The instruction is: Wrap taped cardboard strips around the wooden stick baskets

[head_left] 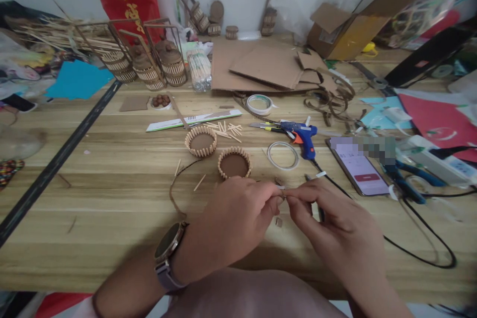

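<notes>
My left hand [244, 213], a watch [169, 246] on its wrist, is closed in a pinch. Its fingertips meet those of my right hand [331, 218], also pinched. What lies between them is too small and covered to make out. Just beyond my left hand sits a round brown tray edged with short wooden sticks [234, 164], partly hidden by that hand. A similar stick-edged round [201, 141] stands behind it to the left. Under the fingertips lies a small brown scrap [278, 222]. A thin brown strip [172, 191] curls on the table left of my left hand.
A blue glue gun [305, 136] lies beyond my right hand, its cable running right. Tape rolls [283, 155], a phone [359, 169] and blue-handled pliers [410, 184] lie nearby. Loose sticks [227, 129], small lidded stick buckets [173, 67] and cardboard sheets [261, 67] are farther back.
</notes>
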The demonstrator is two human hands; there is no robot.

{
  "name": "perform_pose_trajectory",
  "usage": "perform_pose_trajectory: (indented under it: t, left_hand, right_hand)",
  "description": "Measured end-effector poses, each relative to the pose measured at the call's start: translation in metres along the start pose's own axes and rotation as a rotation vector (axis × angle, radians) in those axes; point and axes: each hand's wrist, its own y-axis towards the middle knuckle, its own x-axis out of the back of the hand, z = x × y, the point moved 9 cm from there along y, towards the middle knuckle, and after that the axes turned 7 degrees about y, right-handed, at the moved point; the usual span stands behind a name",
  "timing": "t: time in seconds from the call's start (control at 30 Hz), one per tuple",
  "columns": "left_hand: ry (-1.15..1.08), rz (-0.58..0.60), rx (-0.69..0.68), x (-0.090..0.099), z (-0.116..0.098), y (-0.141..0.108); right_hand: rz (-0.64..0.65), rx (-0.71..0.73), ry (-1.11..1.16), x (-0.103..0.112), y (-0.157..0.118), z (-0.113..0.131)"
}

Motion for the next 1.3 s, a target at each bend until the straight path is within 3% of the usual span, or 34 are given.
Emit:
perform_pose_trajectory:
  t: [0.3, 0.43, 0.77, 1.07, 1.3]
  left_hand:
    - [-0.007, 0.005, -0.014, 0.001, -0.003, 0.000]
    - [0.056, -0.014, -0.040, 0.001, -0.004, 0.000]
    - [0.414, -0.278, -0.278, 0.003, -0.025, -0.007]
    - [0.525, -0.289, -0.334, -0.001, -0.033, -0.009]
    - [0.433, -0.249, -0.263, -0.003, -0.021, -0.004]
  right_hand:
    - [0.121, -0.141, 0.244, -0.004, 0.002, -0.020]
    - [0.116, -0.219, 0.287, -0.004, 0.003, -0.026]
    - [0.149, -0.289, 0.174, -0.009, 0.007, -0.025]
    - [0.121, -0.329, 0.129, -0.010, 0.005, -0.033]
    - [0.195, -0.472, 0.271, -0.019, 0.001, -0.048]
